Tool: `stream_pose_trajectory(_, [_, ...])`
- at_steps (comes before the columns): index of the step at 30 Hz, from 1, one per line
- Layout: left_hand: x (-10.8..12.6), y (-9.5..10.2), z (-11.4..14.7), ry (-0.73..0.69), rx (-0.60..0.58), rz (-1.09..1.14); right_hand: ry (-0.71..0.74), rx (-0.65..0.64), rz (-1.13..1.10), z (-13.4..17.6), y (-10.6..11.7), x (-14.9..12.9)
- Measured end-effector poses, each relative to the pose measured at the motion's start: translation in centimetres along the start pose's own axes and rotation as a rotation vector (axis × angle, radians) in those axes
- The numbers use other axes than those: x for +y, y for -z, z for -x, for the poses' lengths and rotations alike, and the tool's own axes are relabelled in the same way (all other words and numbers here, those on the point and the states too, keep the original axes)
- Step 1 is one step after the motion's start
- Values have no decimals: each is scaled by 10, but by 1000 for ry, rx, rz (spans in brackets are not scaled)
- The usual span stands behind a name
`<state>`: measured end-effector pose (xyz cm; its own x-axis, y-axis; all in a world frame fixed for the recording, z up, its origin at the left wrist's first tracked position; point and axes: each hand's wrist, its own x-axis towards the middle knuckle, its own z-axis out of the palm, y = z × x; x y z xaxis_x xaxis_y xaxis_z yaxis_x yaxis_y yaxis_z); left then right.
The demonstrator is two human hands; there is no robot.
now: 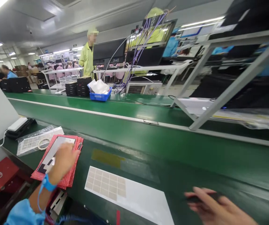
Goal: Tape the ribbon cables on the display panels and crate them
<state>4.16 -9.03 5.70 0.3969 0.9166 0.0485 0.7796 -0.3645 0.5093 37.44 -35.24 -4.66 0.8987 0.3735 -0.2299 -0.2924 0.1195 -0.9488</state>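
My left hand (64, 159), blurred by motion and wearing a blue wrist strap (48, 183), is over a flat grey panel with black patches (52, 152). Its fingers are too smeared to tell whether they are open or closed, or whether they touch the panel. That panel lies on a stack of pink bubble-wrap bags (71, 178). At the lower right, my right hand (215, 204) is closed around a small dark object (195, 198), too blurred to name. Between the hands lies a white sheet (144, 195) with rows of beige square stickers (105, 182) on its left part.
Left of the bags are a plastic-wrapped sheet (28, 144) and a tape ring (43, 144). Yellowish tape (107, 158) sticks to the green bench. Beyond a white rail stand a blue bin (100, 96), black trays (83, 87) and a metal frame (230, 87). A person in yellow (86, 59) stands behind.
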Motion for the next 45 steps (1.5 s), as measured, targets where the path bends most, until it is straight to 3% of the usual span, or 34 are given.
stream_pose_trajectory(2, [46,-38,18,-247,-218,103,-22,-156,28,23,-29,-3])
stream_pose_trajectory(5, [102,-83,47,-509,-472,244,96,-341,93,58,-59,-12])
stream_pose_trajectory(9, [134,-106,64,-589,-553,325,204,-335,80,74,-65,-20])
stream_pose_trajectory(15, [125,-123,44,-645,-567,244,225,-470,199,58,-40,-17])
stream_pose_trajectory(18, [110,-133,15,-657,-502,161,215,-427,233,36,-36,-14])
stream_pose_trajectory(21, [95,-147,-20,-591,-326,58,203,-356,191,2,-52,-9])
stream_pose_trajectory(24, [90,-165,-41,-581,-263,-34,218,-381,153,-37,-82,3])
stream_pose_trajectory(27, [91,-177,-42,-595,-281,-103,228,-383,147,-69,-108,21])
stream_pose_trajectory(30, [92,-181,-36,-593,-292,-125,229,-362,153,-85,-118,38])
stream_pose_trajectory(38, [96,-180,-32,-610,-306,-162,297,-372,178,-83,-108,42])
stream_pose_trajectory(45, [100,-180,-33,-600,-331,-166,221,-419,261,-93,-107,36])
